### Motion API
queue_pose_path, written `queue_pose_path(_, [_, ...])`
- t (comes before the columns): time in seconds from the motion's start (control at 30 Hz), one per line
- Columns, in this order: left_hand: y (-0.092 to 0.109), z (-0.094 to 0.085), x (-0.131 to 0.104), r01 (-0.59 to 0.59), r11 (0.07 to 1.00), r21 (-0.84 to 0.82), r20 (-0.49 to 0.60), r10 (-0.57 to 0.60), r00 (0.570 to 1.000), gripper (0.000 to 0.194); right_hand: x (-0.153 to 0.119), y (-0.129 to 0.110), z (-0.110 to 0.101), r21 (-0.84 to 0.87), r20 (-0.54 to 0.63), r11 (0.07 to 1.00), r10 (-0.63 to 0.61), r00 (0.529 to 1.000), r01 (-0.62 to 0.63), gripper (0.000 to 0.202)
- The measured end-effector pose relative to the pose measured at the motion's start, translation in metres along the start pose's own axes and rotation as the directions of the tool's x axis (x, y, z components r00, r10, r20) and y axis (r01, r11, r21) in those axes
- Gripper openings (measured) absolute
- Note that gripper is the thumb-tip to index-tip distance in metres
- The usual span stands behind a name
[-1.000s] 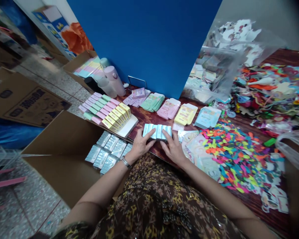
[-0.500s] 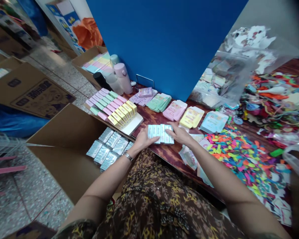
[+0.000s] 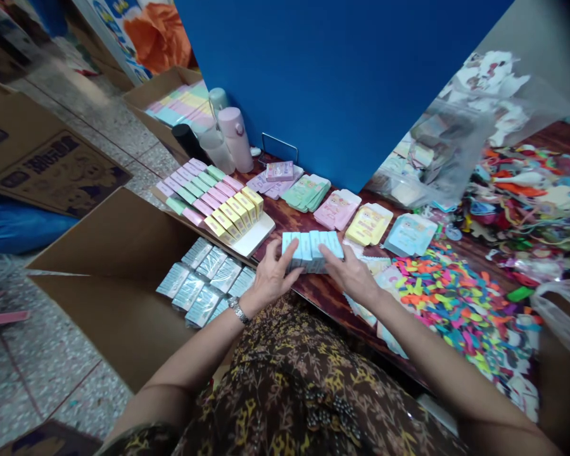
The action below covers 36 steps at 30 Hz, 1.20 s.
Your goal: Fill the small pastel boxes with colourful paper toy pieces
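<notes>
Blue cartons (image 3: 308,244) form a row at the near edge of the desk (image 3: 291,217), grasped between left hand (image 3: 272,277) and right hand (image 3: 354,276). Uneven squeezing could buckle the row; a loose hold could drop cartons into the open cardboard box (image 3: 107,316) at left.

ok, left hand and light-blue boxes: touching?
Touching. Head view: the left hand clasps the left end of the light-blue boxes, one digit laid over them.

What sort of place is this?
Probably a packing workshop: the left hand and right hand hold a row of blue boxes, wrapped bundles lie in an open carton, and pastel boxes sit in rows nearby.
</notes>
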State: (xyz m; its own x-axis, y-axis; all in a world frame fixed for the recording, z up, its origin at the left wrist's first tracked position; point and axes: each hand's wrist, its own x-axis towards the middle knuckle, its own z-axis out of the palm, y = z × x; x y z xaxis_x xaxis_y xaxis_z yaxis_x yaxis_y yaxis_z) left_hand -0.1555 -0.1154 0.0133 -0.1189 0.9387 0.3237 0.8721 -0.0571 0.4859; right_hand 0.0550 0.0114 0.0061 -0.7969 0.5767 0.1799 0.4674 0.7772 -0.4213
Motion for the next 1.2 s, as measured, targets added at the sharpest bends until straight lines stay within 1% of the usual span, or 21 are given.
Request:
queue_pose_path(0.1, [-0.004, 0.014, -0.017, -0.035, 0.997, 0.062, 0.004, 0.034, 0.999, 0.061, -0.018, 0.003, 0.020, -0.050, 0.049, 0.997, -0.053, 0.997, 0.056, 0.053])
queue_pose_path(0.2, [-0.004, 0.025, -0.026, -0.025, 0.996, 0.083, -0.017, 0.026, 1.000, 0.055, -0.027, 0.004, 0.036, -0.067, -0.001, 0.996, -0.066, 0.998, 0.065, 0.056])
queue_pose_path(0.27, [-0.002, 0.028, -0.027, -0.015, 0.997, 0.073, -0.031, 0.018, 0.999, 0.054, -0.029, 0.002, 0.040, -0.065, -0.028, 0.997, -0.039, 0.999, 0.037, 0.055])
queue_pose_path(0.33, [0.002, 0.029, -0.026, -0.006, 0.999, 0.053, -0.047, 0.009, 0.999, 0.053, -0.028, -0.001, 0.038, -0.041, -0.009, 0.999, -0.014, 1.000, 0.013, 0.051])
queue_pose_path(0.43, [0.010, 0.025, -0.024, 0.024, 1.000, 0.003, -0.060, -0.024, 0.998, 0.054, -0.027, -0.008, 0.027, 0.051, 0.029, 0.998, 0.020, 0.999, -0.022, 0.043])
queue_pose_path(0.47, [0.013, 0.023, -0.023, 0.036, 0.999, -0.017, -0.062, -0.037, 0.997, 0.055, -0.026, -0.010, 0.022, 0.095, 0.033, 0.995, 0.037, 0.999, -0.040, 0.043])
queue_pose_path(0.53, [0.019, 0.017, -0.023, 0.055, 0.998, -0.044, -0.091, -0.058, 0.994, 0.060, -0.021, -0.014, 0.012, 0.199, 0.020, 0.977, 0.070, 0.997, -0.073, 0.050])
queue_pose_path(0.6, [0.024, 0.010, -0.023, 0.068, 0.996, -0.056, -0.149, -0.076, 0.986, 0.067, -0.009, -0.017, 0.004, 0.325, -0.028, 0.941, 0.114, 0.993, -0.099, 0.062])
queue_pose_path(0.67, [0.026, 0.004, -0.025, 0.062, 0.997, -0.053, -0.237, -0.073, 0.969, 0.077, 0.012, -0.022, 0.000, 0.468, -0.084, 0.875, 0.180, 0.980, -0.121, 0.070])
queue_pose_path(0.73, [0.024, -0.001, -0.028, 0.040, 0.999, -0.020, -0.334, -0.044, 0.942, 0.085, 0.038, -0.028, 0.001, 0.582, -0.113, 0.805, 0.225, 0.968, -0.119, 0.071])
queue_pose_path(0.8, [0.018, -0.003, -0.032, 0.033, 0.998, 0.048, -0.421, -0.010, 0.907, 0.088, 0.064, -0.037, 0.006, 0.644, -0.122, 0.761, 0.206, 0.971, -0.081, 0.066])
queue_pose_path(0.87, [0.010, -0.004, -0.035, 0.065, 0.991, 0.113, -0.481, -0.003, 0.877, 0.089, 0.086, -0.045, 0.013, 0.681, -0.124, 0.732, 0.152, 0.980, -0.027, 0.060])
queue_pose_path(0.97, [-0.001, -0.005, -0.037, 0.112, 0.979, 0.171, -0.535, -0.003, 0.845, 0.090, 0.108, -0.053, 0.025, 0.712, -0.146, 0.702, 0.103, 0.984, 0.032, 0.056])
queue_pose_path(1.07, [-0.010, -0.005, -0.035, 0.137, 0.969, 0.207, -0.558, 0.001, 0.830, 0.090, 0.122, -0.054, 0.037, 0.712, -0.171, 0.699, 0.070, 0.983, 0.075, 0.052])
queue_pose_path(1.2, [-0.018, -0.004, -0.034, 0.171, 0.958, 0.229, -0.578, -0.007, 0.816, 0.092, 0.130, -0.051, 0.053, 0.699, -0.181, 0.709, 0.042, 0.983, 0.098, 0.050])
